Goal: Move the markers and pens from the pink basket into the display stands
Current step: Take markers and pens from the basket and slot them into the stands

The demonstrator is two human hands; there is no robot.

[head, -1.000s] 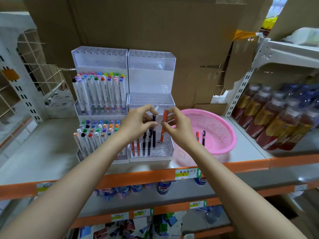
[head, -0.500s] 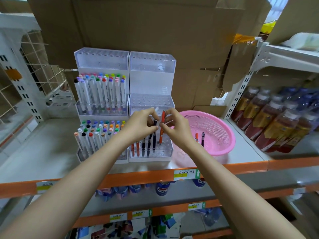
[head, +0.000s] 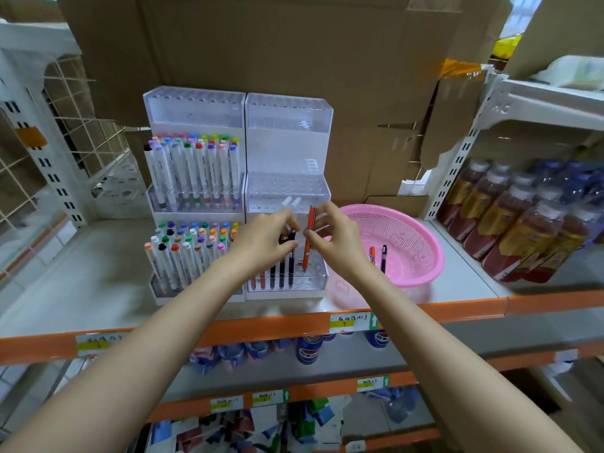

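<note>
1. Since a second ago, the dark pen (head: pixel 292 238) is sitting lower beside the orange pen (head: pixel 308 238), and both hands are hanging slightly lower over the stand.
2. The orange pen is standing upright, its tip reaching the holes of the front tier of the right display stand (head: pixel 287 125).
3. The right hand (head: pixel 336 246) is pinching this pen near its top with thumb and fingertips.
4. The left hand (head: pixel 261 246), just beside it, is curling its fingers round the dark pen's top. Two white-tipped pens (head: pixel 291 202) are poking up above its fingers.
5. More pens (head: pixel 273 277) are standing in that tier.
6. The left display stand (head: pixel 196 106) is holding rows of markers (head: pixel 196 168).
7. Right of the hands, the pink basket (head: pixel 434 256) is holding an orange pen (head: pixel 372 255) and a black pen (head: pixel 384 256).
8. Everything is resting on a shelf (head: pixel 81 273), with bottles (head: pixel 510 223) at the far right.
</note>
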